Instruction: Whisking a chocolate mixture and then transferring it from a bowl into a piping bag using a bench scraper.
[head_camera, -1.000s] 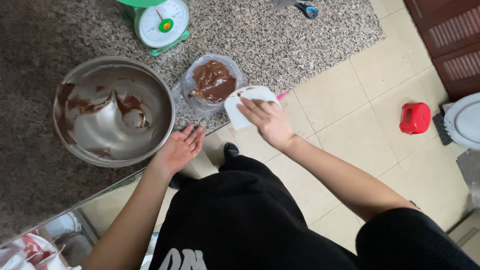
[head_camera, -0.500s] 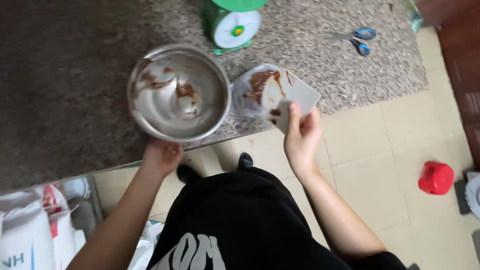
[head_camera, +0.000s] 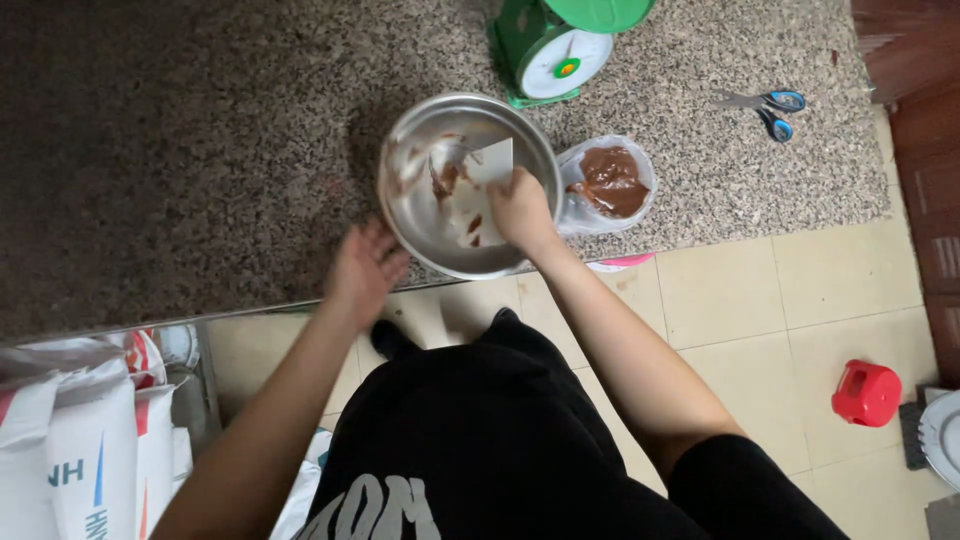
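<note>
Right hand (head_camera: 520, 208) inside the steel bowl (head_camera: 410, 215), fingers closed on a white flat scraper (head_camera: 487, 172). Scraper blade lies against the bowl's inner wall, smeared with brown batter. Streaks of the same brown batter on the bowl's left inner side; most of the bowl's bottom shows bare metal.

Left hand (head_camera: 365, 270) released, fingers spread, palm down at the near edge of the surface (head_camera: 180, 150), just beside the bowl's left rim. Cannot tell whether it touches the rim.

Bowl sits near the front edge of the speckled granite surface, slightly overhanging it. Just right of the bowl, touching or nearly so: a clear plastic bag (head_camera: 607, 185), mouth open, part-filled with brown batter.

Behind the bowl: green kitchen scale (head_camera: 555, 50) with a round white dial, green and yellow mark at its centre. Far right on the surface, well apart: scissors (head_camera: 768, 105) with blue handles.

Lower left, under the surface: white sacks (head_camera: 75, 450) with blue lettering and red trim, standing side by side. Floor is cream tile. Red plastic stool (head_camera: 866, 393) on the floor at right; a pink object (head_camera: 620, 262) peeks out beneath the surface edge, kind not clear.
</note>
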